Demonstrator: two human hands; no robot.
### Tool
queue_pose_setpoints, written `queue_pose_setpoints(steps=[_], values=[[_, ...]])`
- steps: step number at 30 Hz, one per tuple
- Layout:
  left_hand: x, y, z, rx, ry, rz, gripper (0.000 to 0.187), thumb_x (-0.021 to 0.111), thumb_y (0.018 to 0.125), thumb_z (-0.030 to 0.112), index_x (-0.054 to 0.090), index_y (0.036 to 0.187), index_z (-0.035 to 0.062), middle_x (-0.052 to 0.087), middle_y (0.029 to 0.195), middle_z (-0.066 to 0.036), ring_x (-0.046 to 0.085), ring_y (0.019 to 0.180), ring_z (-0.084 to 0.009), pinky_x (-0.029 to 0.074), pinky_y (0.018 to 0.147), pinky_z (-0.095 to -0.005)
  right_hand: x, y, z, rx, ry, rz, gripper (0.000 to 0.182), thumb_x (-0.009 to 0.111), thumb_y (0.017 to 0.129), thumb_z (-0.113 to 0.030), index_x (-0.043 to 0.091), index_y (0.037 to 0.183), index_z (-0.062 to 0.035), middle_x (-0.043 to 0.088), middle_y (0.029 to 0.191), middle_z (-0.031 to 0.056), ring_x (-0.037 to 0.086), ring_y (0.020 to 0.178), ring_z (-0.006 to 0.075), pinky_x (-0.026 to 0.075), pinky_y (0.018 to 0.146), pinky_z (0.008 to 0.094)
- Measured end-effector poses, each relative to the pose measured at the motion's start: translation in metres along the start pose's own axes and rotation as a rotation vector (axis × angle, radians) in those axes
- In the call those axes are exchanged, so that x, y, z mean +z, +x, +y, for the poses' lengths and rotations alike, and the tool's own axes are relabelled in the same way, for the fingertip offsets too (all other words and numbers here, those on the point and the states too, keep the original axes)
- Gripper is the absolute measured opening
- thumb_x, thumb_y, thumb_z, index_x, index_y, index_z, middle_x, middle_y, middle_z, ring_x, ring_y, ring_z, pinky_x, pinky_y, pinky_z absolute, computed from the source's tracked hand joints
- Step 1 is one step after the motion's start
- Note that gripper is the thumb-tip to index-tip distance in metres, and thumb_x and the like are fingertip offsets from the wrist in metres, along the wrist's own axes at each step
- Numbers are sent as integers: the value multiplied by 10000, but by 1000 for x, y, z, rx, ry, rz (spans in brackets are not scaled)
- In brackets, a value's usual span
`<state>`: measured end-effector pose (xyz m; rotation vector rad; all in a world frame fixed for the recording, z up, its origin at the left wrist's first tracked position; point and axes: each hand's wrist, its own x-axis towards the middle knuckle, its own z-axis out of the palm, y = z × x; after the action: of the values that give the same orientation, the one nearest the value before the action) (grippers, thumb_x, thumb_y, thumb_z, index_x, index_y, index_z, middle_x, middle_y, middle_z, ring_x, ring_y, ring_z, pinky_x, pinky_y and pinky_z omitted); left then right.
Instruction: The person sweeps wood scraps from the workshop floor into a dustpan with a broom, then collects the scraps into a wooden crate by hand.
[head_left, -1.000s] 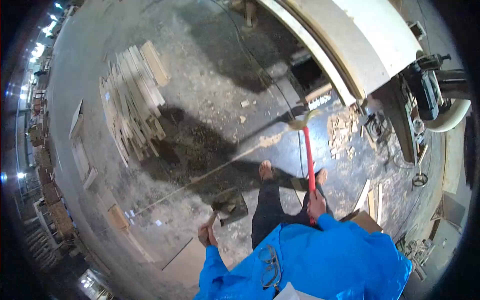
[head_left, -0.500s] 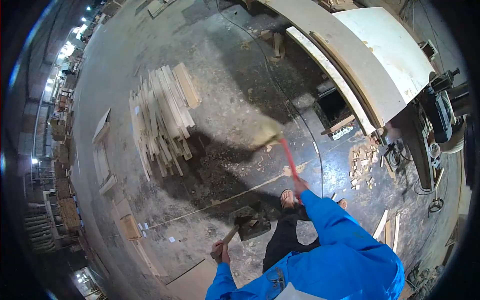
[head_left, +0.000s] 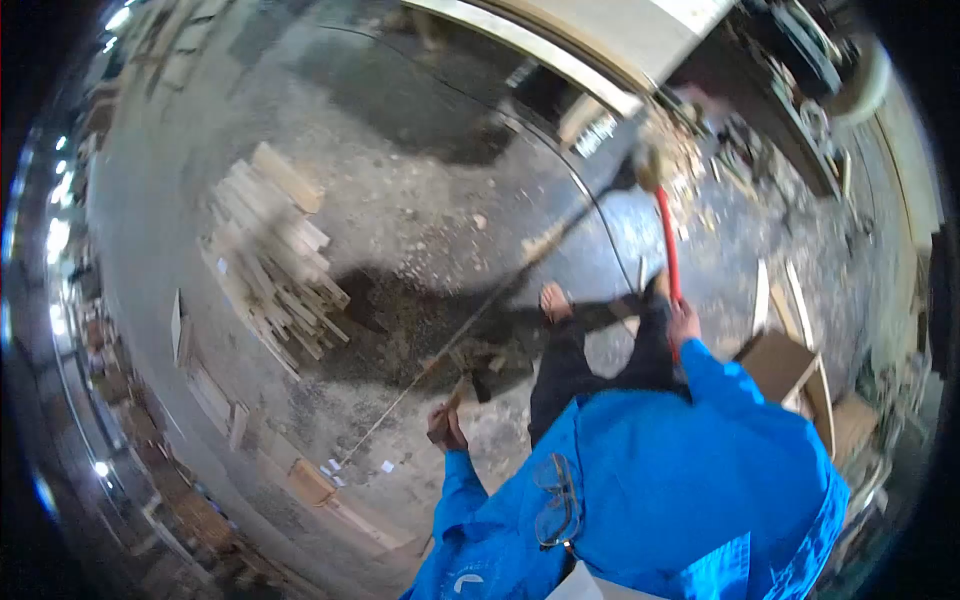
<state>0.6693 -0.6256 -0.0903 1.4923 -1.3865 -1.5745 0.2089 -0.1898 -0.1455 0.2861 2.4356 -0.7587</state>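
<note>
One red-handled broom point(head_left: 669, 240) slants away from the right hand point(head_left: 684, 322), which is curled around the lower part of its handle; its tan head point(head_left: 649, 168) is blurred by scattered wood scraps point(head_left: 690, 165), and whether it touches the floor point(head_left: 370, 190) cannot be told. The left hand point(head_left: 446, 428) wraps around a wooden handle point(head_left: 459, 392) whose dark far end is hard to make out. A dark cable point(head_left: 602, 212) runs between the broom and a pile of wood strips point(head_left: 275, 255), while eyeglasses point(head_left: 557, 505) hang on the blue shirt point(head_left: 690, 450).
</note>
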Motion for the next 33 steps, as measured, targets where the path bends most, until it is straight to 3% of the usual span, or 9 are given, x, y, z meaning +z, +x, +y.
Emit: queue_pose_setpoints(steps=[1, 2, 5, 9, 13, 19, 26, 29, 33], values=[[-5, 0, -1, -36, 163, -2, 243, 714, 919, -22, 600, 1120, 55, 620, 1204, -102, 582, 1224, -239, 476, 1080, -382, 10, 2, 21, -225, -257, 81, 432, 499, 1046, -390, 611, 1343, -98, 709, 1024, 289, 696, 918, 463, 542, 766, 546], [-11, 0, 1, -21, 215, -12, 245, 714, 918, -21, 603, 1121, 58, 621, 1208, -103, 584, 1221, -242, 472, 1087, -390, -14, -32, -58, 193, -53, -39, 448, 468, 1044, -441, 621, 1304, -110, 689, 1094, 296, 642, 1042, 501, 504, 888, 576], [-3, 0, 12, 0, 242, -31, 238, 713, 917, -21, 611, 1116, 60, 626, 1209, -102, 590, 1204, -244, 468, 1091, -402, 27, -17, -60, 165, -127, -173, 434, 455, 1035, -455, 650, 1214, -111, 714, 1062, 260, 673, 1056, 456, 529, 897, 554], [18, -3, 52, 67, 329, -58, 216, 704, 922, -20, 618, 1105, 56, 632, 1204, -102, 596, 1166, -236, 473, 1079, -411, 58, -27, -102, 151, -78, -475, 390, 475, 1021, -408, 698, 1180, -129, 737, 867, 207, 741, 670, 332, 590, 596, 488], [19, -5, 47, 89, 396, -51, 215, 698, 922, -28, 620, 1103, 56, 630, 1208, -100, 590, 1179, -233, 477, 1072, -415, 63, -37, -96, 110, 80, -573, 358, 492, 1012, -369, 692, 1225, -163, 717, 770, 180, 716, 572, 271, 556, 474, 447], [23, -2, 39, 102, 411, -77, 220, 704, 925, 12, 618, 1125, 44, 624, 1200, -96, 586, 1164, -237, 481, 1053, -412, 85, -85, -116, -309, -79, -703, 418, 564, 975, -478, 661, 1300, -233, 740, 951, 195, 732, 801, 362, 572, 785, 488], [68, 22, 48, 231, 384, -183, 238, 744, 924, 100, 612, 1117, 60, 618, 1169, -89, 587, 1112, -243, 480, 1022, -431, -48, -62, -37, -288, 0, -502, 561, 607, 975, -518, 606, 1387, -136, 717, 1162, 217, 680, 1098, 402, 517, 942, 495], [121, 11, 76, 247, 436, -284, 232, 755, 924, 129, 603, 1088, 68, 616, 1121, -74, 586, 1069, -226, 486, 988, -417, -160, -77, -25, 143, 281, -592, 596, 645, 997, -468, 536, 1496, -161, 590, 756, 47, 577, 606, 116, 478, 519, 308], [212, 6, 81, 235, 347, -418, 207, 752, 937, 176, 604, 1043, 79, 602, 1062, -53, 576, 1023, -183, 492, 935, -374, -257, -82, 48, 132, 226, -376, 590, 664, 990, -390, 520, 1488, -109, 686, 922, 135, 674, 751, 226, 541, 677, 372]])
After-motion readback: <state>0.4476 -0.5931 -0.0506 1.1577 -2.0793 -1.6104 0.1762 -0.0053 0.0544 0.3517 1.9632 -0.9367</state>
